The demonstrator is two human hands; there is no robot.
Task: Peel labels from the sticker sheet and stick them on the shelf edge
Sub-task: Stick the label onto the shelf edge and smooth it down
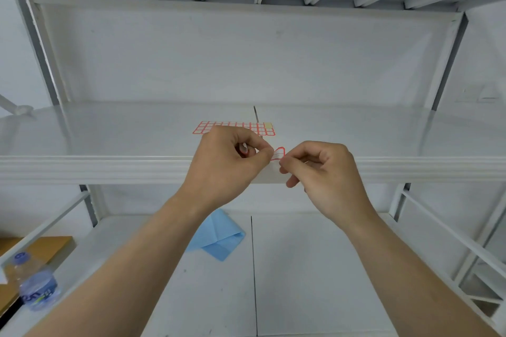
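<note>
A sticker sheet [232, 126] of small red-bordered white labels lies flat on the middle shelf, with one bare yellowish spot at its right end. In front of it, both hands meet at the white shelf edge [109, 169]. My left hand [227, 164] and my right hand [323, 169] each pinch an end of one red-bordered label [278, 154], which curls up between the fingertips just above the edge. A pale strip lies on the edge right under the fingers. The sheet's near side is hidden by my left hand.
A folded blue cloth [219, 238] lies on the lower shelf below my left wrist. A plastic water bottle [35, 284] and a brown cardboard piece [52, 247] sit at the lower left. White shelf uprights [449, 57] stand on both sides.
</note>
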